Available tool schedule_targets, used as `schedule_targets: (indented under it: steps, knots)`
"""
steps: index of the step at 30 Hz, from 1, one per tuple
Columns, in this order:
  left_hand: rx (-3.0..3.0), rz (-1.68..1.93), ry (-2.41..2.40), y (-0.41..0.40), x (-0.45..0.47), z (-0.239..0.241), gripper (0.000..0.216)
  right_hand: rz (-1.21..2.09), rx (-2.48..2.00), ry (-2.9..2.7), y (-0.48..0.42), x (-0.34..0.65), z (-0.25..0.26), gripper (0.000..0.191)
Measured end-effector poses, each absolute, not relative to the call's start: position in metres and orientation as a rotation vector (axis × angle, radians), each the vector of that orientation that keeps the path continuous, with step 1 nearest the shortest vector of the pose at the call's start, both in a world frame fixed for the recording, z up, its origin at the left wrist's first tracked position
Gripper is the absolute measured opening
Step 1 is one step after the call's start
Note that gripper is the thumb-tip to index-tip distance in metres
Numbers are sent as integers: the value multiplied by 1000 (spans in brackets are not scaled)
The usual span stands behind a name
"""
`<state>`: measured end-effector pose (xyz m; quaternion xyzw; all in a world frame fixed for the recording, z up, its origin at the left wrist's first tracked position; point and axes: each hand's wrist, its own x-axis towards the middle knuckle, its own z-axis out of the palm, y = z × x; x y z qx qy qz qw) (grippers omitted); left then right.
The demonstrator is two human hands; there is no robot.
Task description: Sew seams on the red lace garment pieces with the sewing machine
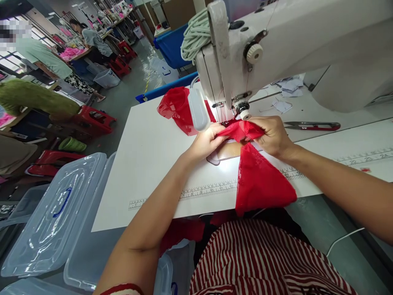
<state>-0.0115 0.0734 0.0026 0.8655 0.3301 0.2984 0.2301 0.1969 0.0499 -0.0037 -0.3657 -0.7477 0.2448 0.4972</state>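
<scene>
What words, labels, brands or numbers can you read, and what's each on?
"7", "8", "9", "10", "11", "12": ruler strip on the white table, left of the red fabric.
"17", "22", "23", "24": same strip, right of it.
Too small, blurred or cut off: other digits, marks on snips and striped clothing, grey shirt print, rear box lettering.

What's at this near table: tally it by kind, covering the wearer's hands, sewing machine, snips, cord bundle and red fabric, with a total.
Left hand and right hand: 2
Sewing machine: 1
Snips: 1
Cord bundle: 1
Red fabric: pieces cannot be told apart, so left out
Total: 5
</scene>
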Motion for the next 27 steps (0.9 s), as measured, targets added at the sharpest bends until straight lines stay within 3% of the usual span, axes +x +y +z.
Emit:
schedule_targets:
  steps: [10,20,27]
  knots:
    - [2348,1002,1125,65,-6,-3,16,552,-859,-1813,50,196,-3,26]
    - [2464,925,927,69,-16,-3,20,538,-812,-2052,55,206,0,21]
    - [3016,789,939,59,-20,-5,22,378,-657,-2460,43,215,9,29]
